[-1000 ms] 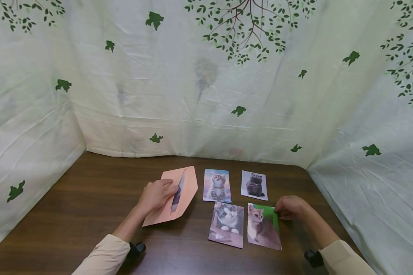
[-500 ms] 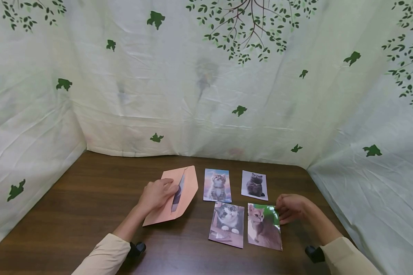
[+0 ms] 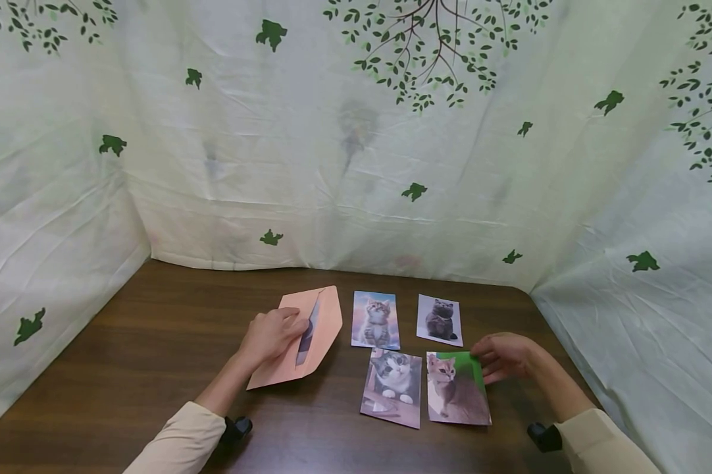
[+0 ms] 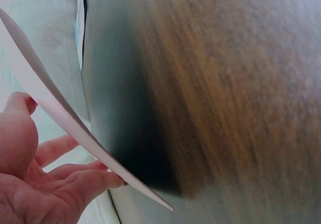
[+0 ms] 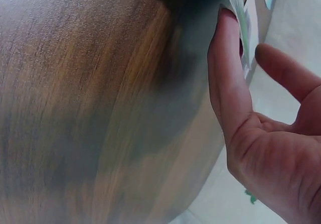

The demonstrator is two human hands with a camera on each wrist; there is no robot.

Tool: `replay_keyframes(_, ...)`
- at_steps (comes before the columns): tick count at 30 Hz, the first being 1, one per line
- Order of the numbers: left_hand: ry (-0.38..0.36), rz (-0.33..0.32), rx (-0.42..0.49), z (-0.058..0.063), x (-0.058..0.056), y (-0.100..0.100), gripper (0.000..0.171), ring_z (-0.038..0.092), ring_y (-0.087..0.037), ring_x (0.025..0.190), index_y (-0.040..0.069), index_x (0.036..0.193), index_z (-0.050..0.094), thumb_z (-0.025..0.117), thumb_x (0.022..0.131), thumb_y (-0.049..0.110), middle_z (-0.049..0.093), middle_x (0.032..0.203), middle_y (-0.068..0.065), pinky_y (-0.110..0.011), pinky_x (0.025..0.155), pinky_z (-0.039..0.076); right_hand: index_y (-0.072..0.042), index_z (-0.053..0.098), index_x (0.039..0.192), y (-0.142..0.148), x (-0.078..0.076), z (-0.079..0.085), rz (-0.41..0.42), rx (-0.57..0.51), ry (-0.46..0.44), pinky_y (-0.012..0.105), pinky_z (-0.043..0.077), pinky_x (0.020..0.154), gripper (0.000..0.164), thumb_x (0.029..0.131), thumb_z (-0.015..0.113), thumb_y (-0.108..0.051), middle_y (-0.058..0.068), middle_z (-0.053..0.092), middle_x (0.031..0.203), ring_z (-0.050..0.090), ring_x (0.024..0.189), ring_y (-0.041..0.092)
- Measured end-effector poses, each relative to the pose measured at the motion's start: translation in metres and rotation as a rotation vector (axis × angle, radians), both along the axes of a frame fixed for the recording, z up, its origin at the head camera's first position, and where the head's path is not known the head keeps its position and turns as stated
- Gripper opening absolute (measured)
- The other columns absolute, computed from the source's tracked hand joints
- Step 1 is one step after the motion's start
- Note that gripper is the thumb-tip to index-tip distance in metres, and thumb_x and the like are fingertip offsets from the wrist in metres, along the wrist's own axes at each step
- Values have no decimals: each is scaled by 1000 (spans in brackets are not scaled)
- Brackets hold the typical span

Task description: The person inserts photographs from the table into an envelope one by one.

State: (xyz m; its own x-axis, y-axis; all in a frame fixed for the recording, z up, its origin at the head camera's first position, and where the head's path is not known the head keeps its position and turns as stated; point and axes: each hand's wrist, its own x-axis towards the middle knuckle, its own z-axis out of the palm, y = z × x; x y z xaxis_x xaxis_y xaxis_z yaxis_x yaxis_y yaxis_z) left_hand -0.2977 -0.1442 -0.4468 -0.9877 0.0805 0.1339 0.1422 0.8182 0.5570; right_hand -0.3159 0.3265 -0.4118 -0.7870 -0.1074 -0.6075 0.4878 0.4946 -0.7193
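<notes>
My left hand holds a pink envelope at its near left part, tilted up off the table. Through the envelope's opening a strip of a picture shows. In the left wrist view the envelope appears edge-on against my fingers. My right hand grips the upper right edge of a photo of a tan cat on green. The right wrist view has this photo edge-on between fingers and thumb; its contact with the thumb is hard to make out.
Beside the held photo lies a grey-and-white kitten photo. Behind are a striped kitten photo and a smaller grey cat photo. A white leaf-printed cloth encloses the brown wooden table.
The tan cat photo has turned slightly, its lower right corner moving up and to the right. My right hand has shifted a little left, its fingers more extended. The left hand stays put.
</notes>
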Motion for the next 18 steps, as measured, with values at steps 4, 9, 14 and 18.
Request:
replay_keyframes(4, -1, 1, -3, 0, 0, 0, 48, 61, -49, 120, 3, 132, 67, 54, 99, 35, 68, 131, -19, -58, 100, 45, 8, 60, 121, 1, -1, -1, 9, -8, -5, 38, 61, 79, 30, 98, 58, -11, 17, 67, 107, 68, 85, 23)
replay_keyframes(9, 3, -3, -5, 0, 0, 0, 48, 61, -48, 121, 3, 133, 67, 54, 99, 34, 68, 131, -18, -58, 101, 45, 6, 65, 111, 4, 0, -2, 28, -56, -4, 35, 61, 78, 20, 96, 59, -7, 13, 66, 101, 67, 85, 21)
replay_keyframes(14, 0, -2, 1, 0, 0, 0, 48, 60, -48, 122, 3, 133, 66, 54, 99, 34, 67, 131, -19, -57, 101, 45, 4, 66, 105, 6, 0, -3, 59, -97, 3, 33, 61, 77, 15, 95, 58, -4, 10, 66, 94, 66, 81, 18)
replay_keyframes(18, 3, -3, 0, 0, 0, 0, 48, 60, -48, 122, 2, 133, 66, 55, 99, 35, 67, 131, -20, -58, 101, 46, 1, 65, 103, 7, 0, -2, 62, -107, -7, 34, 61, 76, 13, 95, 57, -6, 10, 65, 93, 66, 79, 18)
